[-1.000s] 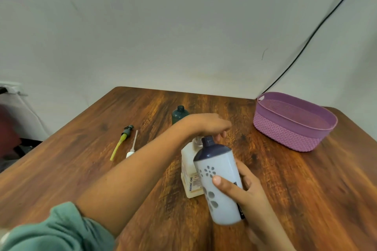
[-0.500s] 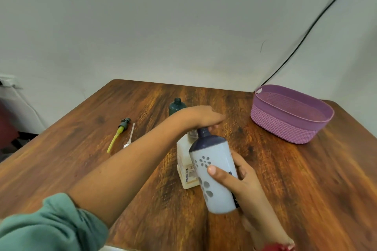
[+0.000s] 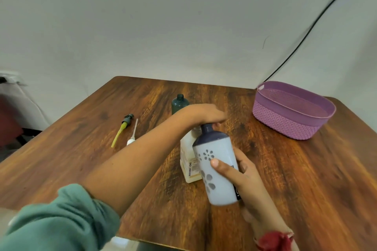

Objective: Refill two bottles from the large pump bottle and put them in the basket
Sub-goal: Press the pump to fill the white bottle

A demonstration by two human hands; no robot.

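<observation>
My right hand [image 3: 242, 175] grips a white bottle [image 3: 220, 146] with a dark purple shoulder and grey flower prints, tilted so that its open neck sits just under my left hand. My left hand [image 3: 204, 113] lies flat over the top of the large cream pump bottle [image 3: 188, 161], which stands on the table and whose pump head is hidden beneath the fingers. A dark green bottle [image 3: 179, 104] without a cap stands behind my left wrist. The purple woven basket [image 3: 285, 126] sits at the table's far right with nothing visible inside.
Two loose pump heads lie on the wooden table [image 3: 306, 179] at the left: a dark one with a yellow tube [image 3: 122, 130] and a white one with a thin tube [image 3: 132, 134]. A black cable [image 3: 306, 32] runs down the wall behind the basket.
Both hands keep their places, the left on the pump top and the right round the white bottle. Only the camera view has shifted slightly.
</observation>
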